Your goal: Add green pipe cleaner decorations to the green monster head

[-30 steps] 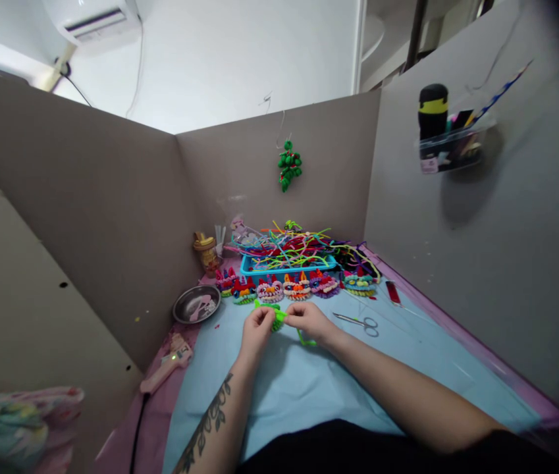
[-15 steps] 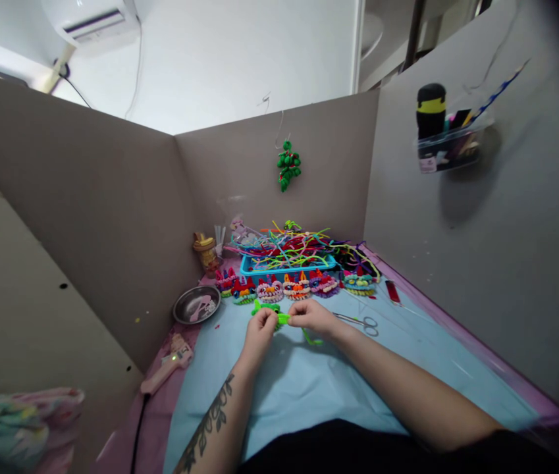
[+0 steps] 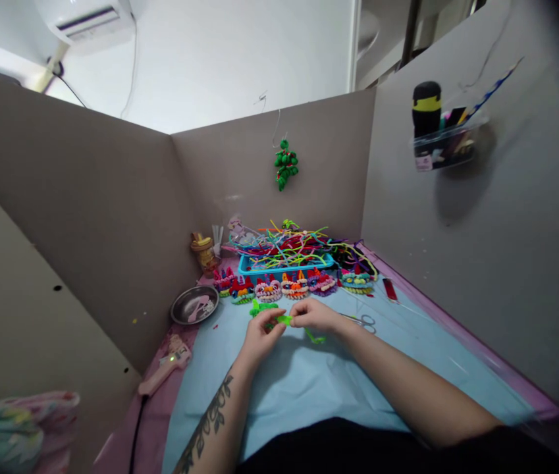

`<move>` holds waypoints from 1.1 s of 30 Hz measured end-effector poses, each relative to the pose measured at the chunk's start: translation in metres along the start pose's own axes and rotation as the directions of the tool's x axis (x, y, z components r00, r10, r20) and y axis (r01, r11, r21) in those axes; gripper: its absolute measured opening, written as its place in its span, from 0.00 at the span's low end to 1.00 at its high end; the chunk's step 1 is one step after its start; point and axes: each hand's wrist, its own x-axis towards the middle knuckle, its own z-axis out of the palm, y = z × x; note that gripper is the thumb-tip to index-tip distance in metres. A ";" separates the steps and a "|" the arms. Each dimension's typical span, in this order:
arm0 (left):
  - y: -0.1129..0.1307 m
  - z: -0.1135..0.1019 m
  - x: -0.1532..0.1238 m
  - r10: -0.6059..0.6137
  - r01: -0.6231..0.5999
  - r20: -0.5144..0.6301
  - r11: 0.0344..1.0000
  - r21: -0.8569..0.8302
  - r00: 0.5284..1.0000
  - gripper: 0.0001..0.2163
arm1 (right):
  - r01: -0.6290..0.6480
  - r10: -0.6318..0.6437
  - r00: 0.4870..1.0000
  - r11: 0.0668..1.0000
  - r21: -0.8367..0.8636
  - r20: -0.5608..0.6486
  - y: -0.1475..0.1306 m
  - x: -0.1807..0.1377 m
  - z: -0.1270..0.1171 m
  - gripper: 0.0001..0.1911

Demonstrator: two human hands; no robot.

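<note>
I have the left hand (image 3: 258, 337) and the right hand (image 3: 317, 316) both pinched on the green pipe cleaner (image 3: 284, 320), which bridges the small gap between their fingertips. It is held just above the counter (image 3: 309, 388), toward the far edge, just in front of the row of colourful figures (image 3: 293, 288).

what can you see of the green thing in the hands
The green piece is bright neon green and fuzzy, and looks like bent pipe cleaner. A bunched, looped part sticks out above the left hand, a short straight stretch spans the gap between the hands, and a loose tail curls out below the right hand. Both hands pinch it at the fingertips, just over the blue mat. Finer detail is too small to tell.
</note>
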 end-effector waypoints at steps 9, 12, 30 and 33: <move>0.001 -0.002 0.000 0.096 -0.094 -0.011 0.985 0.146 0.995 0.07 | -0.027 0.023 0.999 0.993 0.112 0.043 -0.002 -0.002 0.000 0.06; 0.000 -0.003 -0.001 0.096 -0.093 -0.009 0.981 0.172 0.995 0.06 | -0.028 0.022 0.998 0.995 0.100 0.055 -0.004 -0.002 0.000 0.07; -0.010 -0.001 0.002 -0.173 0.165 0.093 0.983 0.081 0.981 0.10 | 0.047 -0.063 0.997 0.962 -0.267 -0.049 -0.006 -0.002 0.010 0.08; -0.007 -0.001 0.003 -0.252 0.257 0.094 0.965 -0.046 0.963 0.11 | 0.038 -0.040 0.999 0.991 -0.130 -0.013 -0.006 0.000 0.007 0.10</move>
